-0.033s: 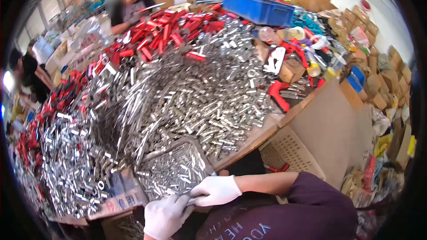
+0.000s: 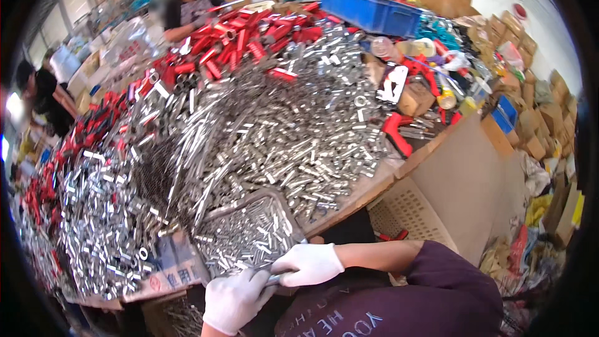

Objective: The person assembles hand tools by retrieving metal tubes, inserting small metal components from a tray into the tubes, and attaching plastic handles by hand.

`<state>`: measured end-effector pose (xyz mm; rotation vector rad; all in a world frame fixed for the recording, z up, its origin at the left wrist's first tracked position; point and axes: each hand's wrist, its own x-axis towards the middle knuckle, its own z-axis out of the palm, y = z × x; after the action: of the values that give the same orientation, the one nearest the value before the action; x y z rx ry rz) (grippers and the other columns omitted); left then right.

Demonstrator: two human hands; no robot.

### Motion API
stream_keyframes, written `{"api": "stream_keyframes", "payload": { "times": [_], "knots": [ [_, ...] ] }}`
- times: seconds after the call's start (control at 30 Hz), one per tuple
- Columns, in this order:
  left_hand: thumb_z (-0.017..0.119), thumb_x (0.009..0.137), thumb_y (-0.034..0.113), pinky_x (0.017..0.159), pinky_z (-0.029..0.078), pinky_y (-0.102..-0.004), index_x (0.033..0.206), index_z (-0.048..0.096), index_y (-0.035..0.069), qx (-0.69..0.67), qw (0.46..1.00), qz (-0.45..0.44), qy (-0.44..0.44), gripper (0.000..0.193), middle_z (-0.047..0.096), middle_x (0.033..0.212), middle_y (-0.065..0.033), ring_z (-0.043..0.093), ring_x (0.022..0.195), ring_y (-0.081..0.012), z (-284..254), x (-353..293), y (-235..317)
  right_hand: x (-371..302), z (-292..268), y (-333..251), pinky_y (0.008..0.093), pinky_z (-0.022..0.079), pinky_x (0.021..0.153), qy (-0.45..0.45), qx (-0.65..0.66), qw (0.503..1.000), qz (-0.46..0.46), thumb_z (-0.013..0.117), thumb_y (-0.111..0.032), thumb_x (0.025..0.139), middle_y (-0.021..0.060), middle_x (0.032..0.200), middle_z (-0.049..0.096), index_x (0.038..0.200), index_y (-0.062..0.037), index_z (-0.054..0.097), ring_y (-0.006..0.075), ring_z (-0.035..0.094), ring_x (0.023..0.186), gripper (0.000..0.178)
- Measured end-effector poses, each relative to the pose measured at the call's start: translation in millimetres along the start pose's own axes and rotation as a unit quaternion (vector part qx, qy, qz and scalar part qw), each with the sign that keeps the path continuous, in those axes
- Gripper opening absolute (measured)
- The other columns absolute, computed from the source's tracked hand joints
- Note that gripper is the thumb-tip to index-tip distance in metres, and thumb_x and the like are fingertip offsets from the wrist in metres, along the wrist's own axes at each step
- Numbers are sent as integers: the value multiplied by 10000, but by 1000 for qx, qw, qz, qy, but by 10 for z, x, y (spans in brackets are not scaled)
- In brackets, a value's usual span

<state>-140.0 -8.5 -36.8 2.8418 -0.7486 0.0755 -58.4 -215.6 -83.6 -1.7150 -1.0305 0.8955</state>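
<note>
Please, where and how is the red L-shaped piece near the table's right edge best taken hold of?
Probably by the lower limb of the red L-shaped piece, coming from the table edge and closing across it from above. That limb is narrow and points toward this edge, while metal rods lie close to its right side.

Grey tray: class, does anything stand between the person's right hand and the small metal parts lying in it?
Nothing visible does: the small metal parts lie uncovered in the grey tray, and the gloved right hand is at its near edge. That hand hides part of this edge, so whether it intervenes I cannot tell.
</note>
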Motion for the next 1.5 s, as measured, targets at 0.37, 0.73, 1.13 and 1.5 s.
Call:
{"api": "stream_keyframes", "payload": {
  "times": [0.37,0.73,1.13,1.5],
  "knots": [
    [733,816,163,557,506,-324,882,699,41,-198,946,-198,164,143,673,728,-115,657,609,-251,449,-130,-390,385,-575,-105,422,526,809,132,-185,972,58,584,-330,916,211,1015,656,1339,-44,500,331,663,856,518],
    [703,847,119,611,486,-299,916,690,-38,-317,825,-342,319,172,657,696,-138,622,609,-164,750,-83,-465,1149,-1290,107,405,548,808,454,-258,851,57,610,-288,913,188,947,700,1110,-32,652,317,690,862,325],
    [687,859,96,607,462,-270,918,668,-66,-313,825,-343,321,173,627,673,-68,569,636,-100,784,-74,-455,626,-1419,222,319,538,790,232,-266,930,103,682,-332,864,140,942,731,1161,-41,682,189,687,821,416],
    [686,861,108,611,453,-267,914,670,-65,-298,828,-350,322,182,627,689,-77,561,651,-96,758,-41,-451,754,-1484,223,227,501,527,389,46,919,33,643,-221,931,70,858,713,1137,1,667,89,639,619,304]
  ]
}}
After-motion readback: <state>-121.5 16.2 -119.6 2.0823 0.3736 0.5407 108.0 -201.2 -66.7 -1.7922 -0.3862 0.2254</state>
